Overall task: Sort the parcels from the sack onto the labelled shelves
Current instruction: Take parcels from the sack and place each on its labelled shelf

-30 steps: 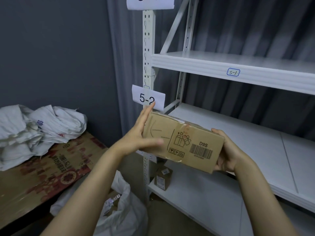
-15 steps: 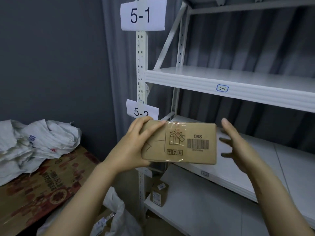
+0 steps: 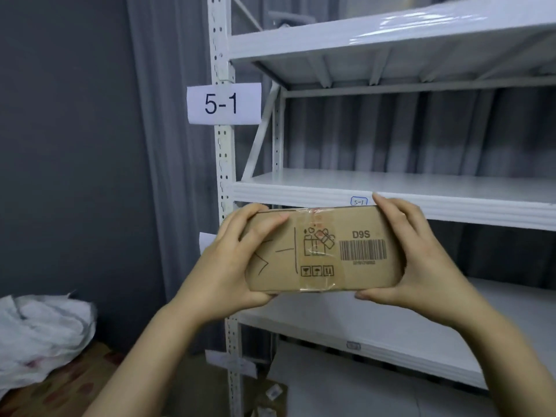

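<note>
We see a brown cardboard parcel (image 3: pixel 323 251) marked D9S, held level in the air. The left hand (image 3: pixel 228 263) grasps its left end and the right hand (image 3: pixel 421 257) its right end, fingers curled round the edges. It sits in front of and just below the rim of the white shelf (image 3: pixel 451 206) tagged 5-1. Crumpled white sacks (image 3: pixel 42 329) lie at lower left.

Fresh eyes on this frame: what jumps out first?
The cardboard parcel at centre, printed D9S with a barcode, is gripped at its ends by the left hand and right hand. Up and to the left, a big 5-1 sign hangs on the rack upright, and the parcel is held in front of the white shelf, whose edge carries a small handwritten 5-1 tag. Crumpled white sacks lie at lower left.
</note>
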